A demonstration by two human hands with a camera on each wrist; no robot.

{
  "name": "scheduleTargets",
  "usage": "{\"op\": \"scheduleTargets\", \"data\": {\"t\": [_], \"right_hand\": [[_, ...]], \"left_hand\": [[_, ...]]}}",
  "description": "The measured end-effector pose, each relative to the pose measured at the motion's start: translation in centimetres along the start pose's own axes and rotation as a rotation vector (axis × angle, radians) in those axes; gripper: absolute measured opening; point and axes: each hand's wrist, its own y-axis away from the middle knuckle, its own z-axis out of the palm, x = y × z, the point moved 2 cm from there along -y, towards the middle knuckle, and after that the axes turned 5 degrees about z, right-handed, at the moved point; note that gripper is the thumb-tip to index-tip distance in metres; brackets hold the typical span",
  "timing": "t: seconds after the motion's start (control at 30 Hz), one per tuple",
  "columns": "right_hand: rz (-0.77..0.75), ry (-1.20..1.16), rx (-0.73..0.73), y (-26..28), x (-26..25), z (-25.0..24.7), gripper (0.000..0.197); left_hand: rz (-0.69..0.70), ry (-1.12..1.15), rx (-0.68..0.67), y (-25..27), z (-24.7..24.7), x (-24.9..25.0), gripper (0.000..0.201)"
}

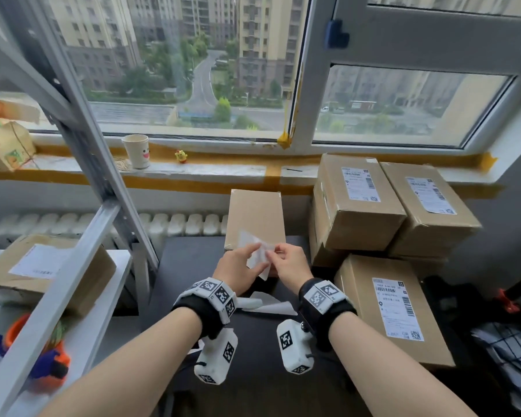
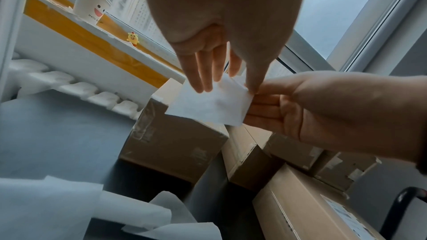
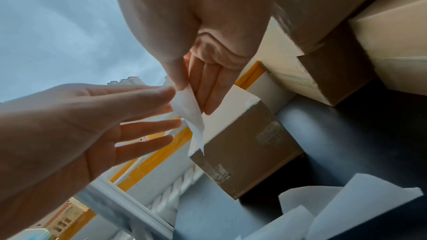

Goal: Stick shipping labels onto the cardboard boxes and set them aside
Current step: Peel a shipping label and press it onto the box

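A plain cardboard box (image 1: 254, 215) without a label stands on the dark table (image 1: 190, 284), straight ahead below the window sill. Just above its near edge both hands hold a white shipping label (image 1: 260, 257). My left hand (image 1: 254, 255) pinches the label's left part, thumb on top and straight fingers beneath. My right hand (image 1: 275, 255) pinches its right edge between thumb and fingers. The left wrist view shows the label (image 2: 212, 107) hanging in front of the box (image 2: 171, 143). In the right wrist view the label (image 3: 191, 116) bends between the hands, above the box (image 3: 245, 149).
Three labelled boxes (image 1: 358, 200) (image 1: 430, 203) (image 1: 400, 308) are stacked at the right. Loose white backing papers (image 1: 268, 305) lie on the table near my wrists. A metal shelf frame (image 1: 82, 266) holding another box (image 1: 42, 266) stands at the left. A paper cup (image 1: 136, 150) sits on the sill.
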Motion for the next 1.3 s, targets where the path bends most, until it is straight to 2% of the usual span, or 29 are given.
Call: {"op": "scheduleTargets", "data": {"t": [0.07,0.23,0.4,0.53,0.77,1.0,1.13,1.23,1.3], "right_hand": [[0.01,-0.075,-0.03,-0.3,-0.3,0.5,0.02],[0.005,-0.249,-0.074,0.1,-1.4,0.9,0.03],[0.02,-0.39,-0.173,0.3,-1.4,1.4,0.008],[0.023,-0.408,-0.175,0.3,-1.1,1.6,0.03],[0.012,-0.348,-0.186,0.5,-1.0,1.4,0.031],[0.003,-0.127,-0.012,-0.3,0.0,0.7,0.006],[0.031,-0.107,0.044,-0.9,1.1,0.1,0.018],[0.054,-0.109,0.088,-0.8,1.5,-0.7,0.02],[0.049,-0.101,0.12,-0.7,1.6,-1.3,0.013]], "left_hand": [[0.006,0.06,0.024,-0.2,-0.1,0.0,0.052],[0.038,0.067,0.071,-0.5,-0.5,-0.1,0.037],[-0.005,0.033,0.103,-0.7,-0.4,-0.7,0.029],[-0.013,0.09,0.142,-0.7,-0.4,-0.4,0.024],[-0.09,0.244,0.157,-1.0,-0.7,-0.4,0.027],[-0.192,0.391,0.126,-1.6,-0.5,-1.6,0.007],[-0.256,0.467,0.144,-1.7,-0.2,-3.6,0.006],[-0.32,0.537,0.195,-1.1,-0.4,-3.9,0.02],[-0.344,0.565,0.212,-0.8,-0.2,-4.7,0.026]]}}
